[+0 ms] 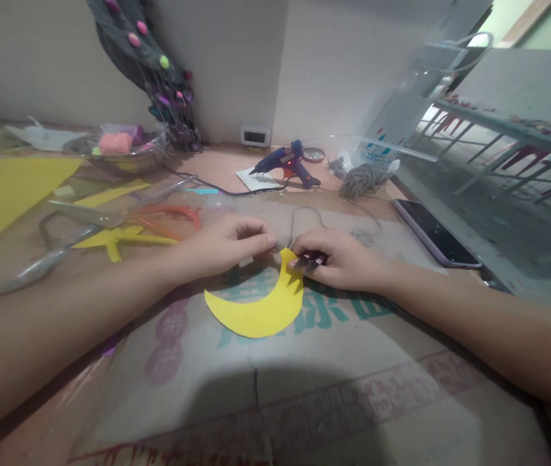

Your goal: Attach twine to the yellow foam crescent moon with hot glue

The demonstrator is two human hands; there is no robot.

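Note:
A yellow crescent-moon cut-out (256, 317) lies on the cardboard with its upper tip between my hands. My left hand (229, 246) is closed in a pinch at that tip, on what looks like the end of the grey yarn (307, 208); the exact grip is small and blurred. My right hand (340, 259) is wrapped round a small dark tool with metal tips (310, 261), perhaps thread snips, and its fingers touch the moon's upper edge. The yarn loops behind my right hand toward a grey yarn bundle (365, 179).
Printed cardboard (197, 401) covers the table. Orange-handled scissors (168, 217) and yellow scraps (114, 241) lie left. Behind are a blue glue gun (285, 162) with its cord, a small digital clock (255, 136) and a bag-lined bowl (120, 158). A phone (435, 233) rests at the right edge.

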